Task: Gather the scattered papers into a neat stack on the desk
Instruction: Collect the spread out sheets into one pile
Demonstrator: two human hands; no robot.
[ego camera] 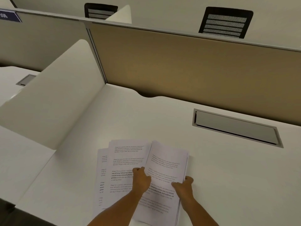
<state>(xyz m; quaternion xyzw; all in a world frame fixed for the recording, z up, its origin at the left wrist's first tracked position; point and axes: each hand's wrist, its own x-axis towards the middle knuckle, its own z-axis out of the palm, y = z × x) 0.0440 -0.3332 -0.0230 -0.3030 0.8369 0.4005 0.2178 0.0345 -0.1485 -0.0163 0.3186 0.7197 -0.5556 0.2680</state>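
Observation:
Printed white papers lie near the front of the white desk point(219, 168). A bunch of sheets point(166, 170) on the right is held between both hands and tilted a little clockwise. My left hand point(141, 180) grips its left edge. My right hand point(183, 188) pinches its right edge. Under and to the left of that bunch, a few loose sheets point(123, 160) are fanned out flat on the desk, partly covered by my left hand and forearm.
A grey cable hatch point(234, 126) is set into the desk at the right rear. A tan partition point(187, 67) closes the back, and a white side divider point(53, 98) stands on the left. Two black chair backs point(225, 22) show beyond the partition.

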